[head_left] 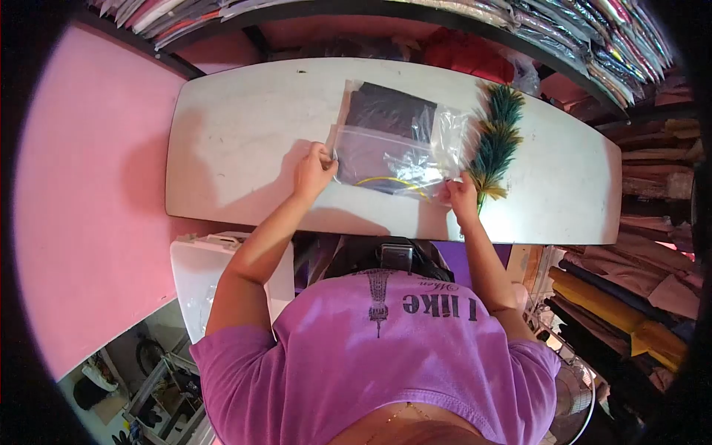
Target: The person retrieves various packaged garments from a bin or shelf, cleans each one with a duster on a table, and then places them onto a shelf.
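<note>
A clear plastic bag [437, 167] is stretched between my two hands over the front middle of the table. My left hand [315, 172] pinches its left edge near the lower corner. At the lower right corner, my right hand [461, 194] has its fingers closed on the plastic. A dark folded cloth [389, 110] lies flat under and within the clear plastic, its upper part showing past the bag's top edge. A thin yellow curved line [386, 179] shows through the lower part of the bag.
Beside my right hand, a green and yellow feathery duster [498, 133] lies on the white table [237, 133]. An overhead shelf [326, 15] carries many wrapped packets. Folded fabrics [630, 297] are stacked at the right, and a white plastic container [200, 274] stands below the table's left front.
</note>
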`<state>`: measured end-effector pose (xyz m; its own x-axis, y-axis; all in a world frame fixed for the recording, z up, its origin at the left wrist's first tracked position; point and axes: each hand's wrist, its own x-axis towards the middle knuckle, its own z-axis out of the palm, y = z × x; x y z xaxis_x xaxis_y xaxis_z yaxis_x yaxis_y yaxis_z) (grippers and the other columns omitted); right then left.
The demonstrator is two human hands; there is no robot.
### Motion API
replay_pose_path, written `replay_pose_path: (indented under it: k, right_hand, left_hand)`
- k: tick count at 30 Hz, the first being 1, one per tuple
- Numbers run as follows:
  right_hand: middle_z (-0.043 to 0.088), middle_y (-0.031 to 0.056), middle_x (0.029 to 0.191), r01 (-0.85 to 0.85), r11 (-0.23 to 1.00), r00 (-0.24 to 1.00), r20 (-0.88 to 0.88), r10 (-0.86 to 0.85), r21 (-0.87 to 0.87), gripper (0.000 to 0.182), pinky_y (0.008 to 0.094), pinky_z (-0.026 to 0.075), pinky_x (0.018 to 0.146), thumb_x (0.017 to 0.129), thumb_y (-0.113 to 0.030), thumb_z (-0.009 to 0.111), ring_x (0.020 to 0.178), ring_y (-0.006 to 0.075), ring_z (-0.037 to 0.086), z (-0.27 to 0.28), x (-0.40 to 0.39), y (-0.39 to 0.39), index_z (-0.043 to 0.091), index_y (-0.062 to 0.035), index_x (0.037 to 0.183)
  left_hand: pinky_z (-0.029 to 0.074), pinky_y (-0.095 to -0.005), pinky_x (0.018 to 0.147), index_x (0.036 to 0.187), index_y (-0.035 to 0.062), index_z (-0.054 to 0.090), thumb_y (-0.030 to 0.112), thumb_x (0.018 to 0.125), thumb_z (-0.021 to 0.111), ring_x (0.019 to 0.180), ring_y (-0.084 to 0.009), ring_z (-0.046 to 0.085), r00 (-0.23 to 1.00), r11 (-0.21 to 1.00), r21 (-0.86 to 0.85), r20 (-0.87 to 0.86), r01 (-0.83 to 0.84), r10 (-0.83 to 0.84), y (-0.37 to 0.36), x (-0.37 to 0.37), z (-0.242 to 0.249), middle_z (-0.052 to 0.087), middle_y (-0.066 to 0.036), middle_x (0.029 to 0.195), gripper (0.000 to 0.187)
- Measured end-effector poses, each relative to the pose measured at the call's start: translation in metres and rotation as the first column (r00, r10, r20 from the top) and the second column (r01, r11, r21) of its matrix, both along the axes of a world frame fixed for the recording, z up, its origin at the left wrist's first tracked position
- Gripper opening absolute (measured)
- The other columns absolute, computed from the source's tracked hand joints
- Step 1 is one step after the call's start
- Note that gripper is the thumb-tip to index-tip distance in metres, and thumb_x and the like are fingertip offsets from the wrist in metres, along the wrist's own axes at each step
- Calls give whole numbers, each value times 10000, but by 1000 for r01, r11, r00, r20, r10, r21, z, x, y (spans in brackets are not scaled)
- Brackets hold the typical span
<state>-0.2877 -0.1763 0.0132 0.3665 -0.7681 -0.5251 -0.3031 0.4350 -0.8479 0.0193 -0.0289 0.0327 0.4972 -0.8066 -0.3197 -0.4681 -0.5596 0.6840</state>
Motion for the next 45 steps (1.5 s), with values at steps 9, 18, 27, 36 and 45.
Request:
replay_pose_path:
  k: [9, 18, 27, 36, 45]
  right_hand:
    - [498, 152, 1177, -647, -51, 691, -613, 383, -761, 608, 424, 383, 921, 667, -216, 651, 1027, 326, 503, 48, 29, 19, 464, -32, 1216]
    - [629, 162, 982, -728, 265, 684, -647, 337, -632, 320, 411, 488, 747, 737, -165, 582, 825, 332, 616, 35, 18, -19, 582, -65, 1041]
    - [573, 5, 828, -495, 844, 839, 140, 527, -209, 252, 287, 457, 627, 874, -204, 439, 712, 120, 543, 116, 38, -109, 566, -44, 1023]
    - [551, 144, 1154, -143, 989, 969, 198, 145, -24, 688, 354, 459, 787, 834, -300, 592, 983, 211, 576, 37, 53, -80, 249, -110, 1398]
    - [630, 224, 857, -193, 661, 973, -231, 30, -725, 808, 448, 487, 706, 664, -129, 688, 809, 425, 596, 0, 70, 35, 299, -210, 1366]
  left_hand:
    - [300, -470, 1032, 1202, 241, 524, 99, 787, 474, 1198, -202, 425, 450, 636, 3, 703, 772, -550, -19, 33, 6, 460, -8, 1252, 442]
    - [262, -468, 1037, 1251, 225, 489, 107, 612, 668, 1189, -215, 434, 389, 475, 13, 555, 880, -735, -45, 54, 16, 416, 17, 1324, 675]
    - [407, -428, 827, 929, -1, 577, 170, 796, 532, 881, -324, 561, 984, 815, -557, 153, 159, -87, -66, 42, -9, 598, -188, 904, 221]
    - [367, -420, 935, 1235, 31, 484, 479, 899, 342, 1160, -353, 463, 916, 938, -111, -280, -327, 286, -56, 40, -37, 509, -219, 1230, 577]
    - [426, -335, 813, 996, 87, 493, 35, 726, 654, 940, -222, 547, 995, 928, -358, -31, -103, 98, 24, -14, -23, 563, -98, 944, 319]
